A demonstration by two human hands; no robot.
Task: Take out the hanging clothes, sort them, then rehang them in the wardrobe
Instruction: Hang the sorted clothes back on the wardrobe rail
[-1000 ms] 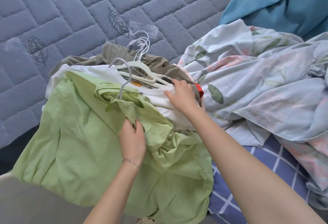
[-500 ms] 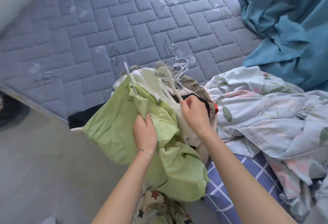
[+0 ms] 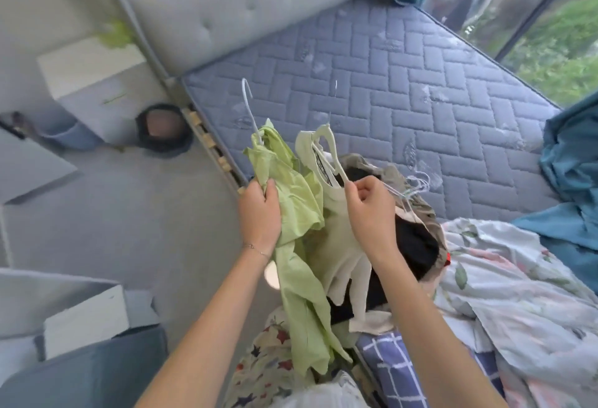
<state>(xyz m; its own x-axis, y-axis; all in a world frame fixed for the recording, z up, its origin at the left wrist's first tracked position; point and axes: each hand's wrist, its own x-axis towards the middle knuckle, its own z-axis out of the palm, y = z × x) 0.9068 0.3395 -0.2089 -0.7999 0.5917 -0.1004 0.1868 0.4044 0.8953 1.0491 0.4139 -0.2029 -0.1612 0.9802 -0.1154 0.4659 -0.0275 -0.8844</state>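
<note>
So here the person has two garments up off the bed, one per hand. The left hand [image 3: 260,210] grips a bunched fistful of the green shirt [image 3: 293,181] just below its collar. The right hand [image 3: 369,210] has its fingers curled in a pinch on the sloping arm of the white hanger [image 3: 330,142] that carries the cream T-shirt [image 3: 336,229]. Neither hand is spread or free. The part that matters is that both pieces run lengthwise the same way. Their hooks point up and away from the person and the fabric trails down toward the knees, so the long axes sit side by side, close together, with the green one on the left. The green shirt's thin hook [image 3: 248,106] stands clear above the cloth and leans a bit left, and nothing holds it directly, so it'll probably wobble. The rest of the pile lies on the mattress [image 3: 420,84] right behind and under the right hand, with a black garment [image 3: 415,245], something olive [image 3: 359,161] and a tangle of spare hangers [image 3: 417,182]. That makes the right hand the nearer one for anything more from there. The floral sheet [image 3: 517,278] is further right. No wardrobe shows in this view, so which way the clothes have to travel can't be told. Best guess is the sorting's partly done and the rehanging hasn't started.
</note>
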